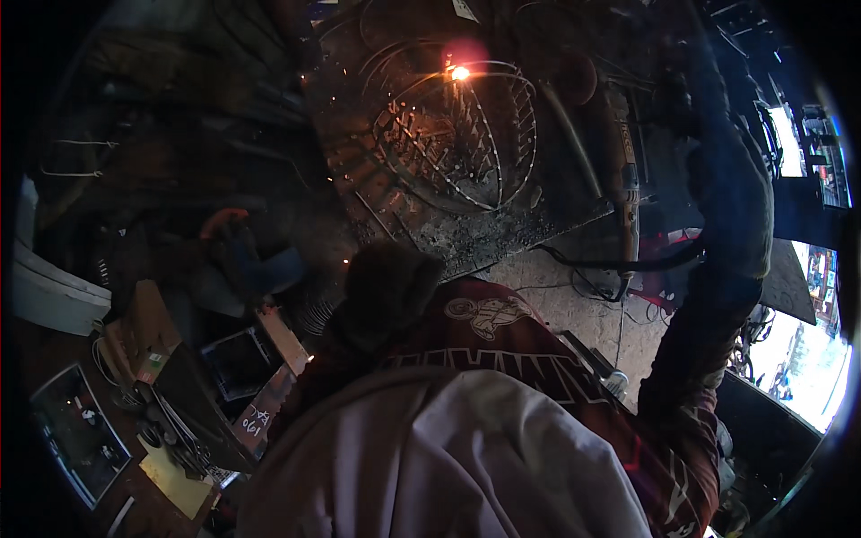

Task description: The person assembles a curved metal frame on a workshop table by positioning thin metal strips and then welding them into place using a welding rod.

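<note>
A rounded wire frame (484,204) of thin bent rods lies on the dark metal work table (466,247). On its far rim a bright glowing spot (460,73) throws sparks across the table. My left hand (387,282), in a dark thick glove, is close to my body by the table's near edge; its fingers cannot be made out. My right arm reaches forward along the right side in a long work glove (737,193). The fingers of that hand are lost in the dark near the top, and whatever they hold is hidden.
An orange-brown angle grinder (628,170) lies along the table's right edge, with a black cable (619,264) below it. Loose thin rods (381,215) and grit lie on the table. Left are a blue tool (273,269) and a cardboard box (143,332). Screens stand at both sides.
</note>
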Action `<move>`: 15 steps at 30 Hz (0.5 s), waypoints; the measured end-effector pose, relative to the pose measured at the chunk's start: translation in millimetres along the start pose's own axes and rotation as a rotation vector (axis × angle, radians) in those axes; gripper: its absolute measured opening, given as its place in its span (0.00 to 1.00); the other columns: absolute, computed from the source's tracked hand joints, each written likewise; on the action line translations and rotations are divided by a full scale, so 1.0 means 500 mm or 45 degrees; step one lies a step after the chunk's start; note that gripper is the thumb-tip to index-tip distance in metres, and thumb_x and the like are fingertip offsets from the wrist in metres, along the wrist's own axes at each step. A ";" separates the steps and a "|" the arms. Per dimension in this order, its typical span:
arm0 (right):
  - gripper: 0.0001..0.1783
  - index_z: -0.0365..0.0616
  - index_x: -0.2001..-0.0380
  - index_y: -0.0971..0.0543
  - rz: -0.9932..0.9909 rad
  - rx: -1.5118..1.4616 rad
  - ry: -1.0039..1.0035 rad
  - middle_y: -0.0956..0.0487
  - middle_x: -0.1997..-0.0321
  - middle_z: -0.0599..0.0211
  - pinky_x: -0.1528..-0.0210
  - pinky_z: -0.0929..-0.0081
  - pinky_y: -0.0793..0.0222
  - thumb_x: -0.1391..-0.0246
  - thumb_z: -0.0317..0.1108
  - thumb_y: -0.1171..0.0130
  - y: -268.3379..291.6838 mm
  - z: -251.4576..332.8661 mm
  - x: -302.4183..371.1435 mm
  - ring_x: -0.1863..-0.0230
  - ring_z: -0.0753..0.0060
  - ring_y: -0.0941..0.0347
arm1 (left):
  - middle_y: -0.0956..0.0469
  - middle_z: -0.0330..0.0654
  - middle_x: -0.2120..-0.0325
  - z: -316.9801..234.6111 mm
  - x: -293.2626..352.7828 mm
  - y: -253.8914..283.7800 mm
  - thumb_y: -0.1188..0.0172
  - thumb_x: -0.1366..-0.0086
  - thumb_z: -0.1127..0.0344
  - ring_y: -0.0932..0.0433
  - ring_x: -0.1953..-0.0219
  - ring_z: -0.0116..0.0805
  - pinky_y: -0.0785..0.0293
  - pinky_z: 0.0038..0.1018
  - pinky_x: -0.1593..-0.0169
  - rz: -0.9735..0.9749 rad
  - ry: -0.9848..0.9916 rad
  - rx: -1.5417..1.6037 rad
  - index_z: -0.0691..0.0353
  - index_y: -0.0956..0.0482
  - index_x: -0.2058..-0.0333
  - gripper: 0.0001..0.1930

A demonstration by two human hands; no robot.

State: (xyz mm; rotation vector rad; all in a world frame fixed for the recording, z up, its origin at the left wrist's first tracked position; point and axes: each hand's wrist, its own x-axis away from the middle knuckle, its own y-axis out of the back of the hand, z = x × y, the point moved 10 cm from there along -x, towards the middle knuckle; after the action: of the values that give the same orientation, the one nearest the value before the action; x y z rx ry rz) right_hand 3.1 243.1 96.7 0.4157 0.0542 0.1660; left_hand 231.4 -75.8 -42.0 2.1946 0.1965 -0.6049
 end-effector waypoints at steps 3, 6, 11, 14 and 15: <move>0.21 0.39 0.35 0.25 -0.248 -0.142 -0.020 0.19 0.46 0.68 0.54 0.80 0.28 0.27 0.33 0.46 0.088 0.001 0.074 0.52 0.75 0.22 | 0.20 0.44 0.70 0.012 -0.005 -0.037 0.32 0.35 0.64 0.21 0.70 0.49 0.26 0.42 0.66 0.160 0.100 0.261 0.57 0.19 0.62 0.07; 0.22 0.39 0.35 0.25 -0.455 -0.212 0.039 0.19 0.45 0.69 0.55 0.82 0.29 0.27 0.33 0.46 0.187 -0.028 0.141 0.52 0.76 0.23 | 0.18 0.45 0.67 -0.006 -0.023 -0.044 0.34 0.34 0.67 0.19 0.68 0.50 0.24 0.43 0.64 0.138 0.094 0.309 0.59 0.19 0.60 0.06; 0.17 0.38 0.44 0.21 -0.788 1.677 0.395 0.15 0.56 0.61 0.59 0.68 0.24 0.35 0.26 0.39 0.338 0.033 0.280 0.61 0.69 0.19 | 0.17 0.49 0.67 -0.049 -0.038 -0.052 0.37 0.31 0.70 0.18 0.67 0.53 0.22 0.43 0.62 0.031 -0.081 0.202 0.62 0.20 0.55 0.08; 0.15 0.41 0.47 0.20 -0.816 1.649 0.067 0.16 0.56 0.56 0.59 0.64 0.24 0.37 0.30 0.40 0.407 -0.004 0.329 0.58 0.60 0.19 | 0.17 0.51 0.66 -0.055 -0.022 -0.070 0.37 0.31 0.69 0.17 0.66 0.54 0.21 0.44 0.61 0.056 -0.024 0.261 0.62 0.19 0.55 0.08; 0.15 0.41 0.48 0.20 -0.875 1.596 0.034 0.16 0.57 0.56 0.59 0.64 0.24 0.37 0.30 0.40 0.427 -0.014 0.353 0.58 0.60 0.19 | 0.17 0.52 0.66 -0.040 -0.022 -0.075 0.37 0.31 0.68 0.17 0.65 0.55 0.21 0.45 0.60 0.059 0.090 0.296 0.62 0.19 0.55 0.08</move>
State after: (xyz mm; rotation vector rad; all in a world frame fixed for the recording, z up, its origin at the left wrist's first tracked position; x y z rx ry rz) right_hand 144.4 468.4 173.9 1.6092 0.3295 -0.5878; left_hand 216.3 -35.7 -51.8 2.4397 0.1169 -0.5477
